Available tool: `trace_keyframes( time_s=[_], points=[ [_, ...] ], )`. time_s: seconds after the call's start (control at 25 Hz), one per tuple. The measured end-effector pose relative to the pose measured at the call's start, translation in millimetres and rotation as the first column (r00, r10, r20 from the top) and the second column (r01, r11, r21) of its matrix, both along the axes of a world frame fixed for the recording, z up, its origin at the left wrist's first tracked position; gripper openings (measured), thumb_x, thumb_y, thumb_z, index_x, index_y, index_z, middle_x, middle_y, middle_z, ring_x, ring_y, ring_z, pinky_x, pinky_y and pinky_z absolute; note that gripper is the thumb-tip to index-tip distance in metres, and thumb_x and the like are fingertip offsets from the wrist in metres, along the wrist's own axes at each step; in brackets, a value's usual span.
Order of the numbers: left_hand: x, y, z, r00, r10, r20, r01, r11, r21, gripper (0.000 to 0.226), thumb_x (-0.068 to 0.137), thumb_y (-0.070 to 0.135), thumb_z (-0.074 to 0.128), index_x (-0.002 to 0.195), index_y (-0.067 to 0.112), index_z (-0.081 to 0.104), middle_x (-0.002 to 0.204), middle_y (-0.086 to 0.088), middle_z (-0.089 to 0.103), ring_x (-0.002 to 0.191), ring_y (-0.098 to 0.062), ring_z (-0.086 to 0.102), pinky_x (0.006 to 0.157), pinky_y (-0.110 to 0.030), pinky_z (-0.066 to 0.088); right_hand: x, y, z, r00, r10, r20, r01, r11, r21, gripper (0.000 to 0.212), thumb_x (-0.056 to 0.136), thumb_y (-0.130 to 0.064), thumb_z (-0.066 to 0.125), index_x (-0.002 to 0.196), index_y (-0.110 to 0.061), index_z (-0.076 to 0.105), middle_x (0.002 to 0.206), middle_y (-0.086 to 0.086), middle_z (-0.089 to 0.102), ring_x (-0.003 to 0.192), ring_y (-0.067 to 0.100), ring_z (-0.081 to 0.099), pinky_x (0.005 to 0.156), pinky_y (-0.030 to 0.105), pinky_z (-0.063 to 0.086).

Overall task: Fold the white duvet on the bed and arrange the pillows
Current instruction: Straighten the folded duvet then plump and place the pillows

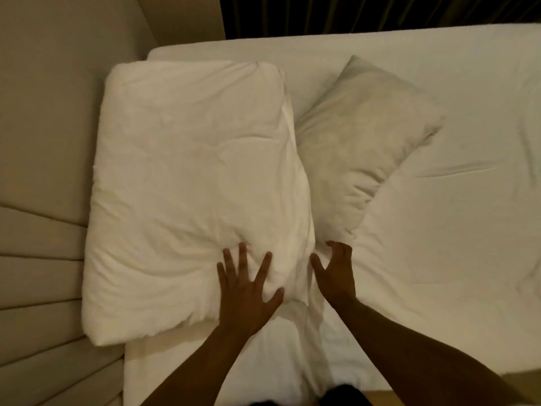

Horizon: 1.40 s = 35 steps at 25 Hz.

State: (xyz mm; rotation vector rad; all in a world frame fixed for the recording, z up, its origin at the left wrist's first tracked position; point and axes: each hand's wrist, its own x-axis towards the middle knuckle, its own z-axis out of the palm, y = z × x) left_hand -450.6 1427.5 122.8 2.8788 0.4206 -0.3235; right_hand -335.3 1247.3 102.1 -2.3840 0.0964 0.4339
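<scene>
A folded white duvet (187, 183) lies as a thick rectangular bundle at the head end of the bed, against the padded headboard on the left. My left hand (246, 285) rests flat on its near right part, fingers spread. A white pillow (363, 142) lies tilted just right of the duvet, its near corner pointing toward me. My right hand (333, 271) hovers open beside the duvet's right edge, fingers curled near that pillow corner, holding nothing.
The white bed sheet (453, 230) stretches to the right with a few creases. A beige padded headboard (41, 259) runs down the left side. Dark curtains (366, 13) hang behind the bed's far edge.
</scene>
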Motion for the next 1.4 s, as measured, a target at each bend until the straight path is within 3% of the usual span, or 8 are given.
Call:
trace_keyframes(
  time_s=[0.12,0.24,0.4,0.56,0.68,0.88,1.12,1.4],
  points=[
    [28.4,-25.9,-9.6,0.998,-0.039,0.059,0.036,0.998,0.047,0.079,0.088,0.078,0.026,0.155,0.039,0.015,0.164,-0.018,-0.004,0.15,-0.043,-0.008,0.115,-0.068,0.011,48.6,-21.8,-40.9,0.729,-0.535,-0.426,0.618,0.783,0.073,0.082,0.076,-0.049,0.075,0.141,-0.01,0.043,0.141,0.014,0.046,0.123,0.034,0.052,0.099,0.042,0.048],
    [48.5,-64.8,-25.3,0.995,-0.099,0.023,0.097,0.991,0.087,0.077,0.088,0.076,0.025,0.154,0.037,0.022,0.165,-0.016,0.001,0.151,-0.039,-0.007,0.115,-0.068,0.004,71.3,-38.4,-73.0,0.453,-0.488,-0.746,0.849,0.49,0.195,0.074,0.079,-0.043,0.078,0.139,-0.014,0.046,0.131,0.009,0.054,0.097,0.024,0.059,0.063,0.032,0.056],
    [62.9,-108.3,-49.5,0.989,-0.149,-0.018,0.15,0.986,0.067,0.071,0.091,0.065,0.034,0.144,0.019,0.046,0.162,-0.021,0.019,0.152,-0.032,0.008,0.121,-0.057,0.006,80.5,-63.0,-81.3,0.547,-0.412,-0.729,0.789,0.544,0.285,0.032,0.093,-0.035,0.067,0.104,-0.006,0.058,0.092,0.011,0.06,0.061,0.016,0.056,0.048,0.024,0.051],
    [70.9,-151.4,-33.0,0.989,0.14,0.046,-0.134,0.984,-0.12,0.055,0.097,0.049,0.037,0.132,0.01,0.055,0.151,-0.022,0.039,0.141,-0.035,0.035,0.115,-0.046,0.033,68.1,-95.4,-64.4,0.847,-0.172,-0.503,0.356,0.887,0.295,0.054,0.092,-0.059,0.054,0.066,-0.012,0.054,0.058,0.007,0.054,0.053,0.023,0.052,0.064,0.035,0.044],
    [77.5,-188.0,-2.8,0.936,0.349,0.038,-0.337,0.924,-0.18,0.052,0.098,0.044,0.045,0.135,0.008,0.051,0.149,-0.02,0.04,0.137,-0.034,0.038,0.11,-0.044,0.038,54.7,-135.0,-22.0,0.854,-0.237,-0.462,0.453,0.776,0.439,0.041,0.089,-0.057,0.06,0.07,-0.021,0.059,0.06,-0.005,0.052,0.058,0.017,0.048,0.063,0.035,0.042],
    [80.4,-241.0,-13.3,0.975,0.219,-0.048,-0.224,0.954,-0.2,0.063,0.095,0.052,0.035,0.131,0.004,0.054,0.138,-0.021,0.05,0.127,-0.038,0.048,0.106,-0.047,0.041,13.9,-321.4,15.8,0.761,-0.424,-0.491,0.64,0.616,0.46,0.05,0.088,-0.04,0.071,0.053,-0.017,0.042,0.043,-0.001,0.033,0.04,0.015,0.03,0.045,0.027,0.027],
    [84.9,-294.8,-43.7,0.906,0.327,-0.269,-0.404,0.858,-0.317,0.068,0.096,0.057,0.042,0.138,0.004,0.045,0.138,-0.022,0.047,0.129,-0.039,0.043,0.106,-0.048,0.037,-135.5,-507.4,-7.3,0.513,-0.411,-0.753,0.57,0.82,-0.059,0.048,0.086,-0.045,0.068,0.066,-0.003,0.056,0.054,0.012,0.051,0.05,0.021,0.046,0.057,0.037,0.042],
    [151.8,-305.6,-78.6,0.773,0.481,-0.414,-0.634,0.561,-0.532,0.108,0.067,0.091,0.042,0.136,0.008,0.05,0.134,-0.019,0.058,0.12,-0.035,0.056,0.103,-0.047,0.046,-40.8,-502.2,-82.6,0.665,-0.61,-0.431,0.563,0.789,-0.247,0.037,0.102,-0.024,0.045,0.126,-0.001,0.063,0.129,0.024,0.06,0.117,0.035,0.057,0.105,0.045,0.044]
  ],
)
